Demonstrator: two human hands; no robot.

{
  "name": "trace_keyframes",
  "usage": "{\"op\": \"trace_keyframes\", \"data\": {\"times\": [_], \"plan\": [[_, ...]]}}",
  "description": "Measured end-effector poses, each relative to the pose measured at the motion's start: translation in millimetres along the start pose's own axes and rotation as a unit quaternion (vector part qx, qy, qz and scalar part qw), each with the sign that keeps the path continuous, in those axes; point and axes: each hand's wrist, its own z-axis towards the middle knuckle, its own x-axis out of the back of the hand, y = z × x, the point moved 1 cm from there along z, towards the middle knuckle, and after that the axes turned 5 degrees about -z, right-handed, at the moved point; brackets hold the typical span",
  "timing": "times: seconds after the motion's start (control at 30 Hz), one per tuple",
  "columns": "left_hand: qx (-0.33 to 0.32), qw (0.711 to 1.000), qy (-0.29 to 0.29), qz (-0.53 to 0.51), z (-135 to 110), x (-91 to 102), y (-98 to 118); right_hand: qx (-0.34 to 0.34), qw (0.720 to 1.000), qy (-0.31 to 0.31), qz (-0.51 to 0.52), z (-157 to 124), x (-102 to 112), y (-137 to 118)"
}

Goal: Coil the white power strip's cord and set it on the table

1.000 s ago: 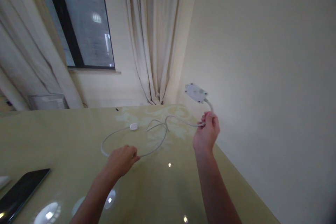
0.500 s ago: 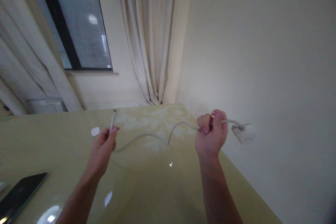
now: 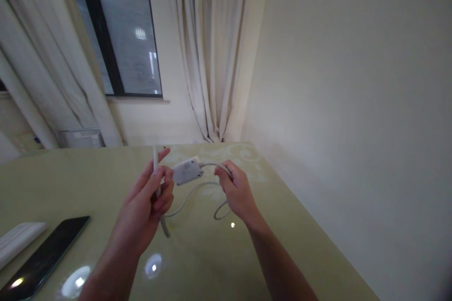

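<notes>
Above the pale green table, my two hands hold a white cable with a flat white adapter box at one end. My left hand is closed round a stretch of the cable, which sticks up above the fingers and hangs below the palm. The adapter box floats between the hands, close to my left fingertips. My right hand grips the cable just behind the box. A loop of cable droops beneath the right hand toward the tabletop.
A dark phone lies at the table's front left, with a white ribbed object beside it. Cream curtains and a dark window stand behind the table. A bare wall runs along the right edge.
My right hand swung the adapter box from far right in toward the left hand. Both hands drew together, and the cable, stretched between them before, now hangs in a loop.
</notes>
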Motion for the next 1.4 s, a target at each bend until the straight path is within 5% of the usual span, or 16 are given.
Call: {"op": "trace_keyframes", "data": {"times": [0.2, 0.4, 0.63, 0.8, 0.93, 1.03, 1.1, 1.2, 1.4], "plan": [[-0.006, 0.985, 0.047, -0.164, 4.4, -10.9, 24.4, -0.034, 0.996, -0.035, 0.07, -16.3, -10.0, -3.5], [-0.017, 0.941, 0.067, -0.332, 44.9, -40.3, 60.8, -0.065, 0.976, -0.047, 0.2, -24.0, -30.2, -14.1], [-0.049, 0.963, 0.11, -0.239, 93.0, -46.0, 66.2, -0.109, 0.917, -0.195, 0.331, -25.1, -53.4, -28.7], [-0.012, 0.976, 0.141, -0.163, 102.2, -15.9, 73.0, -0.136, 0.908, -0.154, 0.366, -7.9, -44.7, -32.8], [0.037, 0.988, 0.144, -0.04, 97.3, 5.9, 53.7, -0.132, 0.912, -0.124, 0.367, 17.3, -41.3, -33.1], [-0.026, 0.993, 0.089, 0.077, 86.4, 11.8, 20.7, -0.122, 0.917, -0.089, 0.369, 35.3, -44.7, -29.4], [-0.081, 0.983, -0.022, 0.161, 75.8, 8.8, -4.5, -0.117, 0.921, -0.074, 0.365, 44.7, -49.1, -26.8], [-0.067, 0.949, -0.186, 0.246, 59.6, -0.8, -35.6, -0.107, 0.926, -0.054, 0.359, 53.7, -54.5, -23.5], [-0.049, 0.925, -0.214, 0.311, 51.8, -9.8, -52.4, -0.076, 0.959, -0.033, 0.272, 55.5, -45.0, -10.7]]}}
